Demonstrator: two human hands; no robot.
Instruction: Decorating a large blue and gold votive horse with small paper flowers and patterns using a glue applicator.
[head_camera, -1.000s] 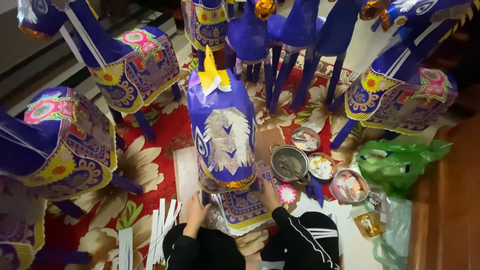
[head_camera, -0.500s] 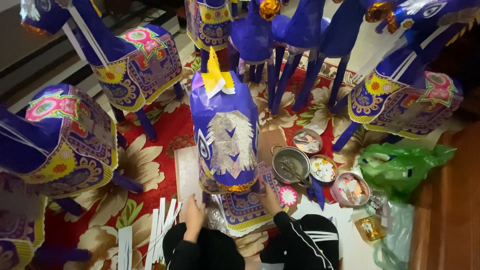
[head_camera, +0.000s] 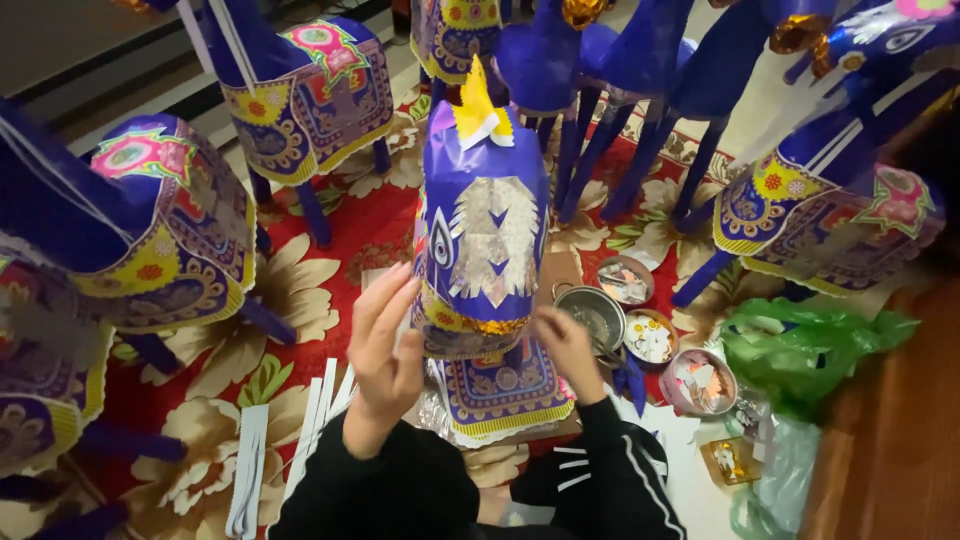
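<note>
Where paper horses (head_camera: 480, 240) stand, floral carpet (head_camera: 330, 250).

1. This looks like a home room used as a craft workshop for making paper animal figures, with the work done on the floor.
2. A red carpet (head_camera: 330, 225) with large cream flowers covers the floor, a household furnishing rather than a workshop surface.
3. Many finished purple paper figures (head_camera: 300, 80) on thin legs, decked with patterned saddle cloths, stand crowded around the work spot.
4. Small round bowls (head_camera: 650, 338) of cut paper bits sit on the carpet beside a metal pot (head_camera: 592, 315).
5. White paper strips (head_camera: 248, 465) lie loose on the carpet, and a green plastic bag (head_camera: 800, 350) sits near a wooden floor edge (head_camera: 890, 430).
</note>
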